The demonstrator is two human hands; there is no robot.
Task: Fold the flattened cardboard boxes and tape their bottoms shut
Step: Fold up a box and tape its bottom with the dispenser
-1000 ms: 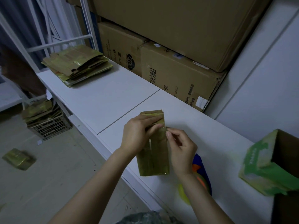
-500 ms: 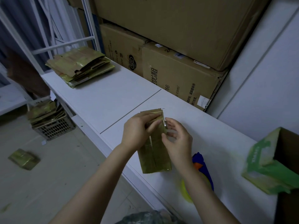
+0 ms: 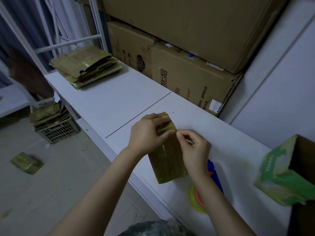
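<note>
A small gold-green cardboard box (image 3: 167, 160) stands on the white table (image 3: 110, 103) near its front edge, folded into shape. My left hand (image 3: 147, 133) grips its upper end, fingers curled over the top flaps. My right hand (image 3: 193, 150) is at the box's right upper edge, thumb and fingers pinched against it. A tape dispenser (image 3: 198, 200) in yellow, orange and blue lies on the table under my right forearm, partly hidden. A stack of flattened gold boxes (image 3: 85, 65) lies at the table's far left end.
Large brown cartons (image 3: 190, 79) are stacked along the back of the table. A green-topped open carton (image 3: 288, 176) stands at the right. On the floor at left are a crate of flattened boxes (image 3: 54, 123) and one folded gold box (image 3: 26, 162).
The box has been tilted slightly and its top flaps pressed down under my left fingers. My right hand has shifted up to the box's upper right edge.
</note>
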